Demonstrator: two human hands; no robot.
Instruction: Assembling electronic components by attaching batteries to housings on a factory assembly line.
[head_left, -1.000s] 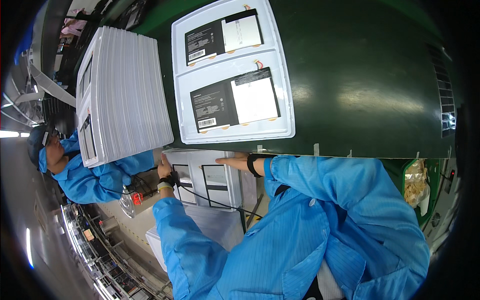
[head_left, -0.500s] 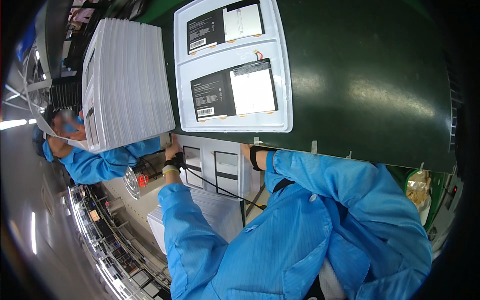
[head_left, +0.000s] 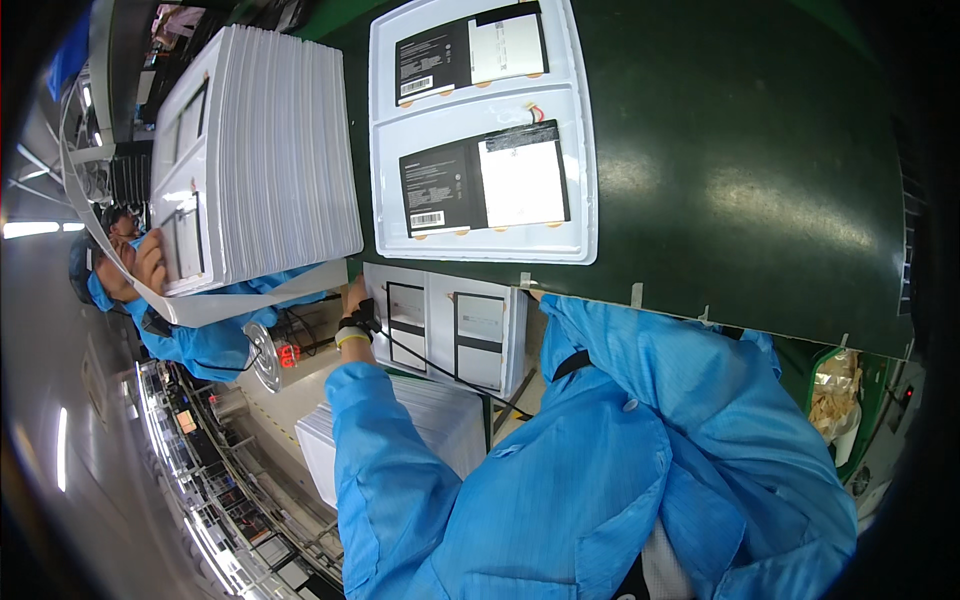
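A white plastic tray [head_left: 437, 300] with two flat batteries stands tilted just under the near edge of the green table. My left hand [head_left: 354, 296] grips its left side by the upper corner; the fingertips are hidden. A sliver of my right hand [head_left: 538, 294] shows at the table edge beside the tray's right side, its fingers out of sight. On the table, another white tray [head_left: 590, 225] holds two black-and-white batteries, an upper battery [head_left: 470, 52] and a lower battery [head_left: 485, 180]. Red wires stick up from the lower one.
A tall stack of white trays [head_left: 285, 150] stands at the table's left, with a co-worker's hand [head_left: 150, 262] against its outer face. More stacked trays [head_left: 435, 425] sit below by my left forearm. A green bin [head_left: 838, 400] is at the right.
My right forearm has drawn under the table edge, hiding the wrist. More of the tilted tray's right side shows. The co-worker's hand has come onto the tall stack. The view has shifted slightly.
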